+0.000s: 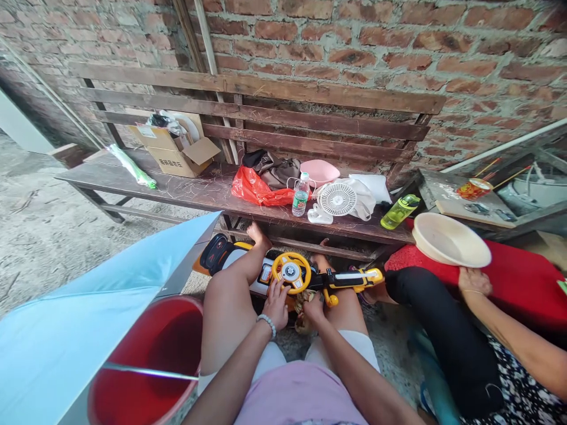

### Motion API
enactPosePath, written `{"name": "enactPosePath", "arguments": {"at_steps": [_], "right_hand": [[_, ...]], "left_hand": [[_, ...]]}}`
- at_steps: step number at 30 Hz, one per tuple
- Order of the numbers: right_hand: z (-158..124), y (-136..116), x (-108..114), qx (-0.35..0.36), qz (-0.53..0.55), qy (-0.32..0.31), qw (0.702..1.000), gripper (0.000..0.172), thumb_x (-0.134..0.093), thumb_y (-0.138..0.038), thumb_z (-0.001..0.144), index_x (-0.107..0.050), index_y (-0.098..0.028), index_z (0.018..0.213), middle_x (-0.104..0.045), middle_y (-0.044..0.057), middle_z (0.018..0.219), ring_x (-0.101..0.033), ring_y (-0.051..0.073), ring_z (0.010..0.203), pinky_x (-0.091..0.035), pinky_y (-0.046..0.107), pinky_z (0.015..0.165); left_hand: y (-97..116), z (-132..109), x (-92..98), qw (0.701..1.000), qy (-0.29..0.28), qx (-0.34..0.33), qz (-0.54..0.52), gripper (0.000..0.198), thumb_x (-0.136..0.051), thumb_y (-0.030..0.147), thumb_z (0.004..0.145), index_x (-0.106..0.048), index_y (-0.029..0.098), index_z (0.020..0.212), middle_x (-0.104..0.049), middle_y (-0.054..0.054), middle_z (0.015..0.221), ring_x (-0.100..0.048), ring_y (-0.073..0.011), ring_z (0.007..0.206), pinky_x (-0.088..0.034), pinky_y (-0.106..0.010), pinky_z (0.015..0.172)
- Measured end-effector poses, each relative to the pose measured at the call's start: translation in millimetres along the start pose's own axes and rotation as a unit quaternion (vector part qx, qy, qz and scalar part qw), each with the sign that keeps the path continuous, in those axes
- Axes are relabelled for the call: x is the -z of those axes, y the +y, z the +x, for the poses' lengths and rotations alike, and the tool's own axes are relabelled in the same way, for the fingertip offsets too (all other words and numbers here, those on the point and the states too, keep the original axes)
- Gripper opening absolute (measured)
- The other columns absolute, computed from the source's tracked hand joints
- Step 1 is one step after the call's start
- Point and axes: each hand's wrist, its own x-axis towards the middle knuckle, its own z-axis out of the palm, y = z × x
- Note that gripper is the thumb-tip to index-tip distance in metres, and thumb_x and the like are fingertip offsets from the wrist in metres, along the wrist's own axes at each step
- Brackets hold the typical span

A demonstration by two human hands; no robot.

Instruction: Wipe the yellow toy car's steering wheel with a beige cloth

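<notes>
Between my legs is a yellow, white and black ride-on toy (239, 260) with a yellow steering wheel (292, 273). My left hand (276, 306), a beaded bracelet at its wrist, lies at the wheel's lower rim with its fingers stretched out. Just right of it, my right hand (313, 309) is closed beside a beige-green, crumpled bundle (303, 300) below the wheel. What its fingers grip is partly hidden and too small to name. A rounded brownish thing (302, 324) shows underneath.
A wooden bench (199, 192) carries a cardboard box (172, 150), a red bag (257, 188), a water bottle (300, 195) and a white fan (337, 199). At left are a red bucket (146, 354) and blue umbrella (110, 283). Another person's hand (475, 282) touches a cream basin (452, 239).
</notes>
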Motion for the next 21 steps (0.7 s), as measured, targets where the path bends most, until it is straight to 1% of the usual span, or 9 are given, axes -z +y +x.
{"name": "enactPosePath", "arguments": {"at_steps": [3, 5, 7, 10, 12, 13, 17, 19, 21], "right_hand": [[-13.0, 3.6, -4.4, -0.055, -0.044, -0.033, 0.997, 0.081, -0.057, -0.024, 0.086, -0.038, -0.001, 0.161, -0.076, 0.027, 0.117, -0.079, 0.035, 0.102, -0.06, 0.046, 0.088], [-21.2, 0.8, -7.5, -0.055, -0.074, -0.053, 0.994, 0.086, -0.058, -0.019, 0.086, -0.03, 0.0, 0.166, -0.07, 0.031, 0.133, -0.076, 0.035, 0.115, -0.058, 0.043, 0.095], [-29.0, -4.7, -10.8, -0.036, -0.107, -0.066, 0.991, 0.088, -0.058, -0.017, 0.087, -0.027, 0.0, 0.168, -0.064, 0.032, 0.145, -0.073, 0.034, 0.125, -0.056, 0.039, 0.1], [-37.1, -14.2, -14.2, 0.03, -0.149, -0.072, 0.986, 0.085, -0.059, -0.017, 0.09, -0.028, -0.003, 0.168, -0.061, 0.029, 0.15, -0.068, 0.034, 0.134, -0.055, 0.036, 0.103], [-36.9, -20.5, -13.7, 0.071, -0.176, -0.072, 0.979, 0.079, -0.057, -0.019, 0.093, -0.033, -0.007, 0.167, -0.062, 0.027, 0.148, -0.067, 0.034, 0.134, -0.055, 0.037, 0.103], [-34.9, -23.6, -12.6, 0.078, -0.195, -0.079, 0.975, 0.075, -0.057, -0.02, 0.095, -0.036, -0.008, 0.166, -0.063, 0.026, 0.146, -0.068, 0.033, 0.132, -0.055, 0.037, 0.103], [-23.6, -33.7, -7.0, 0.046, -0.276, -0.136, 0.951, 0.058, -0.064, -0.023, 0.097, -0.054, -0.012, 0.152, -0.067, 0.026, 0.137, -0.075, 0.032, 0.119, -0.058, 0.039, 0.096], [-22.7, -33.8, -5.7, 0.042, -0.291, -0.139, 0.946, 0.056, -0.065, -0.019, 0.095, -0.057, -0.014, 0.151, -0.066, 0.027, 0.138, -0.075, 0.034, 0.12, -0.059, 0.041, 0.095], [-26.2, -29.2, -5.1, 0.052, -0.296, -0.14, 0.943, 0.061, -0.065, -0.016, 0.094, -0.055, -0.017, 0.155, -0.066, 0.026, 0.139, -0.073, 0.036, 0.124, -0.058, 0.044, 0.098]], "left_hand": [[0.9, -0.1, 0.2, 1.0, -0.004, 0.0, 0.003, 0.077, -0.059, 0.005, 0.077, -0.057, 0.017, 0.153, -0.03, -0.014, 0.18, -0.016, -0.0386, 0.17, -0.036, -0.063, 0.132], [1.2, -0.5, 1.5, 1.0, -0.005, -0.003, 0.007, 0.077, -0.059, 0.005, 0.077, -0.057, 0.017, 0.153, -0.03, -0.015, 0.18, -0.016, -0.0384, 0.17, -0.034, -0.063, 0.133], [1.4, -1.0, 3.0, 1.0, -0.007, -0.001, 0.005, 0.077, -0.059, 0.005, 0.077, -0.057, 0.017, 0.153, -0.032, -0.015, 0.18, -0.017, -0.0376, 0.17, -0.033, -0.062, 0.134], [1.8, -1.5, 4.7, 1.0, -0.009, 0.003, 0.0, 0.077, -0.058, 0.005, 0.077, -0.058, 0.018, 0.153, -0.033, -0.014, 0.179, -0.018, -0.0359, 0.17, -0.033, -0.062, 0.134], [2.0, -2.0, 5.6, 1.0, -0.013, 0.002, -0.001, 0.077, -0.058, 0.004, 0.078, -0.058, 0.018, 0.154, -0.033, -0.013, 0.18, -0.018, -0.0352, 0.17, -0.033, -0.061, 0.134], [2.2, -2.3, 6.0, 1.0, -0.014, 0.002, 0.0, 0.077, -0.057, 0.004, 0.078, -0.057, 0.018, 0.154, -0.032, -0.013, 0.18, -0.018, -0.0352, 0.17, -0.033, -0.061, 0.134], [2.5, -3.1, 8.0, 1.0, -0.021, 0.0, 0.013, 0.079, -0.057, 0.005, 0.079, -0.056, 0.018, 0.157, -0.029, -0.012, 0.181, -0.016, -0.0358, 0.171, -0.034, -0.062, 0.134], [2.3, -3.0, 8.8, 1.0, -0.025, -0.001, 0.018, 0.08, -0.056, 0.005, 0.079, -0.055, 0.019, 0.158, -0.03, -0.012, 0.181, -0.017, -0.0359, 0.171, -0.033, -0.062, 0.134], [1.6, -2.7, 9.0, 0.999, -0.027, -0.002, 0.016, 0.08, -0.057, 0.005, 0.079, -0.055, 0.018, 0.158, -0.03, -0.013, 0.181, -0.018, -0.036, 0.171, -0.032, -0.063, 0.134]]}}
